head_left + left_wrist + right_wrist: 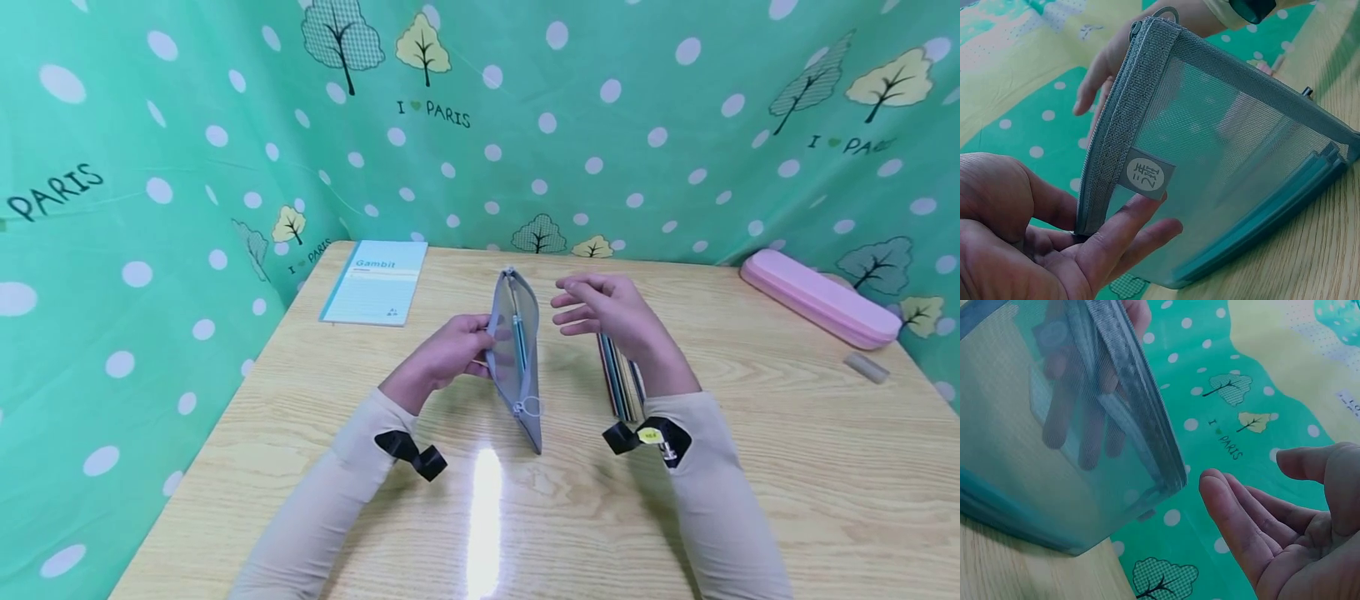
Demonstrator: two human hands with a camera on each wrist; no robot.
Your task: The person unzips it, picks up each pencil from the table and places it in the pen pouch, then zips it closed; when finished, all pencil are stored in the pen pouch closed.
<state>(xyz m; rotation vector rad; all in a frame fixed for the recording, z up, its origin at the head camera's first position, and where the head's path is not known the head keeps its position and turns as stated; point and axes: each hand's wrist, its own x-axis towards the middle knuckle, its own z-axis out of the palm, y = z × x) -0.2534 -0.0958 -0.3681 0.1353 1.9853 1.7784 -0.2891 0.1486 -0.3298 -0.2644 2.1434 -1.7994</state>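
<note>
A grey mesh zipper pouch [504,367] stands on edge above the wooden table, its zipped top parted. My left hand [450,350] holds it by the left side, thumb at the rim and fingers along the mesh, near a small tag [1147,175]. Inside the pouch lie blue-green pencils [520,337], also visible through the mesh in the left wrist view. To the right of the pouch, apart from it, hovers my right hand [611,308], holding nothing, its fingers loosely extended. Under that wrist a row of coloured pencils [618,383] lies on the table, partly hidden by the arm.
A Gambit notebook [378,283] lies at the back left of the table [300,467]. At the far right sits a pink pencil case [821,298], with a small grey block [866,367] in front of it. A green dotted cloth [487,150] hangs behind.
</note>
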